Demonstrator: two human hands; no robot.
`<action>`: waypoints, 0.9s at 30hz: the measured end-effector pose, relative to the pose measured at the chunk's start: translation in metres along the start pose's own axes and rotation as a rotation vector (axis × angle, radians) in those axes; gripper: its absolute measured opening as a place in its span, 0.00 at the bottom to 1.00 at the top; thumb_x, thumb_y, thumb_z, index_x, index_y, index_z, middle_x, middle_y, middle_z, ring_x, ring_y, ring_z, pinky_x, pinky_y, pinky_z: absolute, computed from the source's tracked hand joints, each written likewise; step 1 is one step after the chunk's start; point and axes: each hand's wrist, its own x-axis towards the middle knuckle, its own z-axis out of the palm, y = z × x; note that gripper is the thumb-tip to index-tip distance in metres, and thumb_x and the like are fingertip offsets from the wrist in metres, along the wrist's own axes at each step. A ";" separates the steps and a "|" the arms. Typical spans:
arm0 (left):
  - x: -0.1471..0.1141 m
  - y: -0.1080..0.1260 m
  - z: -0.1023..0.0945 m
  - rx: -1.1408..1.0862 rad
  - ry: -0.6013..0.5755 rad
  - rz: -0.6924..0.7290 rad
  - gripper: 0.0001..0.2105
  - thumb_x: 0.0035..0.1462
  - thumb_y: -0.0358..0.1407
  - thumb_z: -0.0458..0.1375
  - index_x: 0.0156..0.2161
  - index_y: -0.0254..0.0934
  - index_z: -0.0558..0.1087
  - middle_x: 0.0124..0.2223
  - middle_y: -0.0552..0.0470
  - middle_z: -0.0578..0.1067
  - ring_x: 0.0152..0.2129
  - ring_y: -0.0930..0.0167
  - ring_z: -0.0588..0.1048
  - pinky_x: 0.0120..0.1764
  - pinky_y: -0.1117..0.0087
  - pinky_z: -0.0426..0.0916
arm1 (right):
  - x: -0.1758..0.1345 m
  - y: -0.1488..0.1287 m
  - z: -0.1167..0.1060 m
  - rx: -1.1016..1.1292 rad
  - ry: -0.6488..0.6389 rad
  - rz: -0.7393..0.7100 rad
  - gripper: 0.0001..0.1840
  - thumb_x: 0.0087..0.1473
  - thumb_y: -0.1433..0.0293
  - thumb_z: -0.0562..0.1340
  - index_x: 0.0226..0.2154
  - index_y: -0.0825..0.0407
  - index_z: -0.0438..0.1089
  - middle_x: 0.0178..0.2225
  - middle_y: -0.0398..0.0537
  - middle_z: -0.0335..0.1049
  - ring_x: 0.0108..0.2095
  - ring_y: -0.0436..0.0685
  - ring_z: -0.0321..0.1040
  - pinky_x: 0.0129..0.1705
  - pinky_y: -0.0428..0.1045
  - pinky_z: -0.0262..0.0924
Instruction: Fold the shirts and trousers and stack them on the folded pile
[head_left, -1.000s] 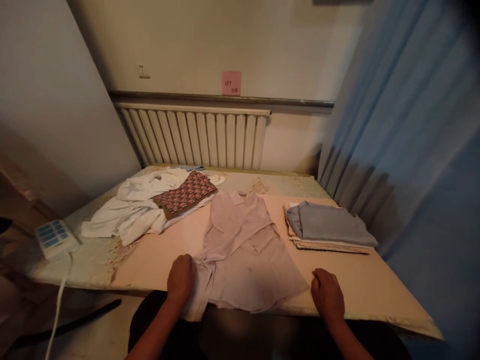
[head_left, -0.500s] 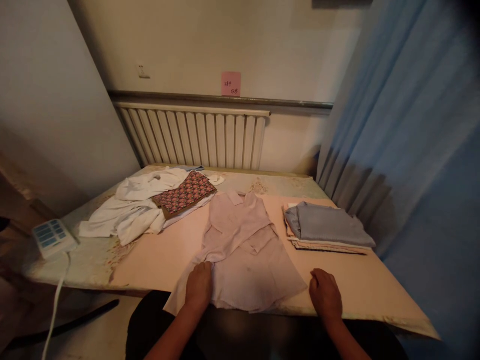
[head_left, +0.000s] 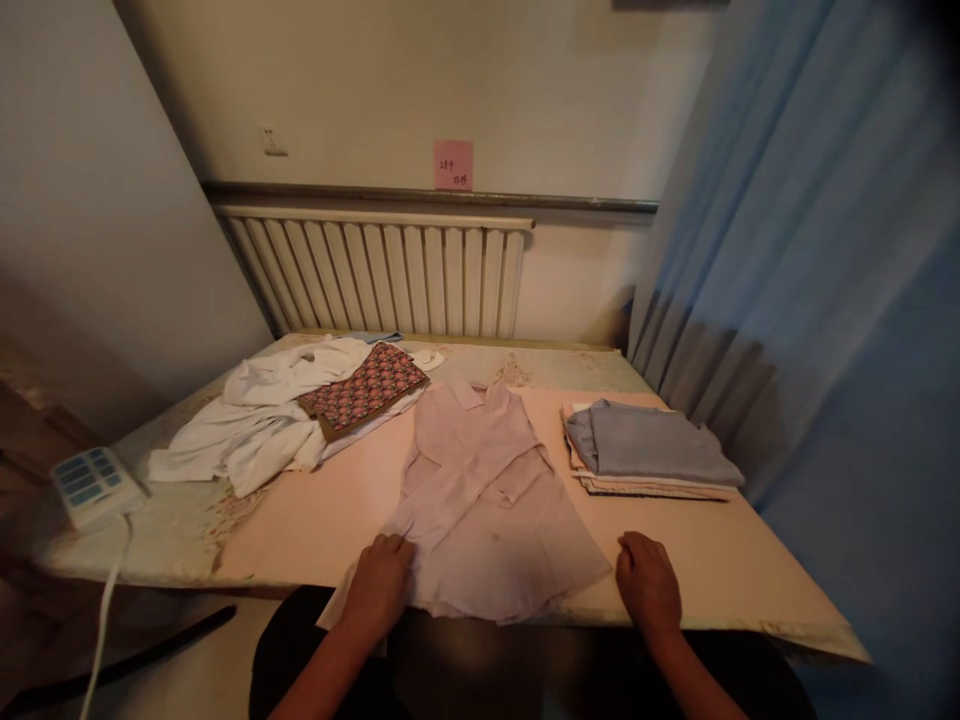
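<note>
A pale pinkish long-sleeved shirt (head_left: 495, 535) lies on the table in front of me, collar away from me, its sleeves folded across its front. My left hand (head_left: 381, 580) is on the shirt's lower left side, its curled fingers gripping the fabric near a sleeve end. A corner of the hem sticks out to the left beneath that hand. My right hand (head_left: 649, 585) is closed in a loose fist at the table edge, just right of the hem's right corner, and nothing shows in it.
Folded clothes topped by a grey garment (head_left: 660, 445) sit to the right. Crumpled white clothes (head_left: 262, 420) and a patterned red-brown cloth (head_left: 367, 390) lie at the left. A white power strip (head_left: 97, 485) with a cord stands at the left edge. Behind is a radiator (head_left: 382, 270); blue curtain (head_left: 750, 300) hangs right.
My left hand has moved slightly left and down along the shirt's left side. My right hand stays by the hem's right corner. The view has shifted a little.
</note>
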 end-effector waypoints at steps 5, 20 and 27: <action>0.004 0.015 -0.014 -0.076 0.082 0.004 0.09 0.60 0.35 0.50 0.39 0.37 0.72 0.42 0.46 0.72 0.43 0.61 0.68 0.45 0.63 0.60 | 0.001 -0.001 -0.001 -0.002 -0.004 0.005 0.10 0.53 0.74 0.53 0.37 0.54 0.67 0.37 0.53 0.70 0.40 0.61 0.62 0.46 0.54 0.58; 0.044 0.048 0.047 -0.137 0.410 0.241 0.19 0.60 0.28 0.47 0.56 0.32 0.67 0.58 0.39 0.69 0.55 0.62 0.68 0.56 0.59 0.64 | 0.003 -0.003 -0.002 0.025 0.003 0.010 0.10 0.54 0.74 0.53 0.37 0.54 0.67 0.36 0.54 0.70 0.40 0.61 0.63 0.46 0.54 0.59; 0.066 0.059 0.067 -0.041 0.413 0.210 0.21 0.61 0.35 0.49 0.58 0.31 0.65 0.61 0.39 0.66 0.59 0.60 0.64 0.57 0.56 0.62 | 0.003 -0.005 -0.003 0.032 -0.017 0.037 0.10 0.54 0.75 0.52 0.37 0.52 0.67 0.36 0.53 0.69 0.40 0.60 0.62 0.46 0.54 0.58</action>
